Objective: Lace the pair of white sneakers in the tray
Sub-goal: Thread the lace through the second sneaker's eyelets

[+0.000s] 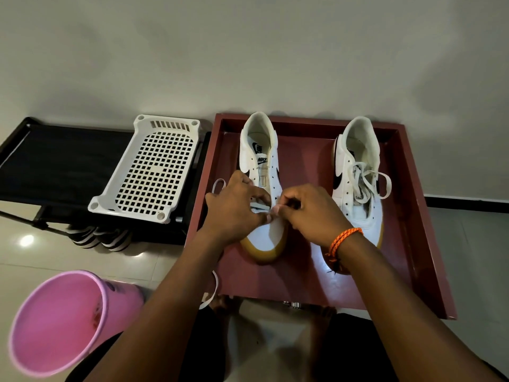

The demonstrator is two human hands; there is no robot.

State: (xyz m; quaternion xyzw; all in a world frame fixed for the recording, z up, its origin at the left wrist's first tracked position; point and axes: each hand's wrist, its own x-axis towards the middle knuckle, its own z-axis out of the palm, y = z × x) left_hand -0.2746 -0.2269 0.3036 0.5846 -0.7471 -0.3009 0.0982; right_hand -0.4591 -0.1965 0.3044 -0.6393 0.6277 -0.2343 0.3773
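From the head camera, a dark red tray point(413, 216) with low straight walls sits on a pale glossy tiled floor point(82, 260) against a plain wall. Two white sneakers stand in it, toes toward the person. The left sneaker point(261, 161) has a smooth white upper, a black swoosh, rows of small round eyelets and a tan rubber sole at the toe. Both hands work over its lower eyelets. The left hand point(234, 208) curls its fingers over the shoe's left edge and pinches a flat white lace point(259, 207) that crosses the tongue. The right hand point(311, 210), with an orange braided band at the wrist, pinches the lace tip with thumb and forefinger, just beside the right row of eyelets. A loose loop of lace shows left of the left hand, and more hangs over the tray's near edge. The right sneaker point(355, 166) stands well apart from the hands, laces loosely bunched across its tongue.

Left of the tray lies a white plastic basket point(148, 166) with a square grid base, on a black rack point(55, 161). A pink plastic bucket point(63, 321) lies tipped at the lower left.
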